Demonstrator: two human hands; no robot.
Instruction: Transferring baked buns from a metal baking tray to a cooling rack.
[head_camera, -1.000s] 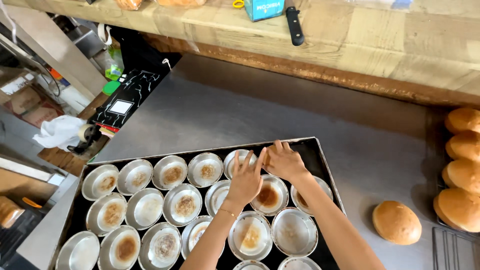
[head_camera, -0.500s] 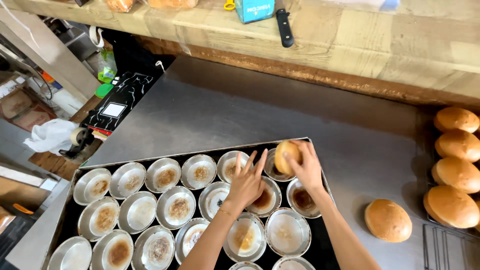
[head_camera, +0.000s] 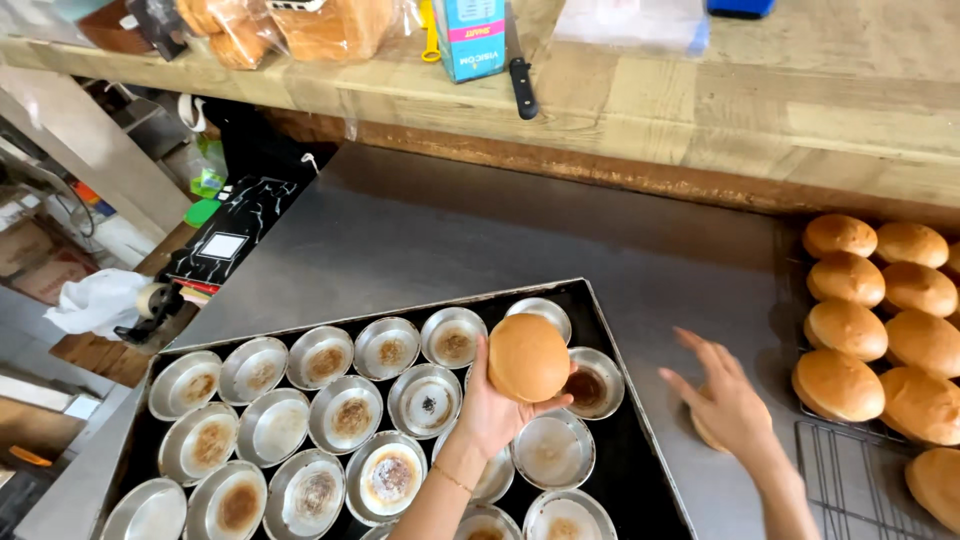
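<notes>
We have a round golden bun cupped in our left hand, palm up, fingers curled round its underside and thumb along its near edge. It sits above the far right corner of the black tray, just over the small round tins. We judge the bun light and soft, with a smooth, dry domed crust that would dent under pinching fingertips; it looks best carried as it is now, resting on an open palm with the fingers spread wide under the flat base, not squeezed at the sides. The crust does not look slippery, so a loose hold should do.

Below and to the left of that hand, the tins lie in rows in the tray, emptied, most with a brown baked stain in the bottom. They look thin and light, likely to slide if nudged.

Our right hand is out to the right over the grey worktop, fingers spread and laid on a second bun, which it mostly hides; we cannot tell whether it grips or only touches. Further right of that hand more buns stand in rows on a wire rack. Beyond both hands a wooden shelf carries a black-handled knife and bagged bread.
</notes>
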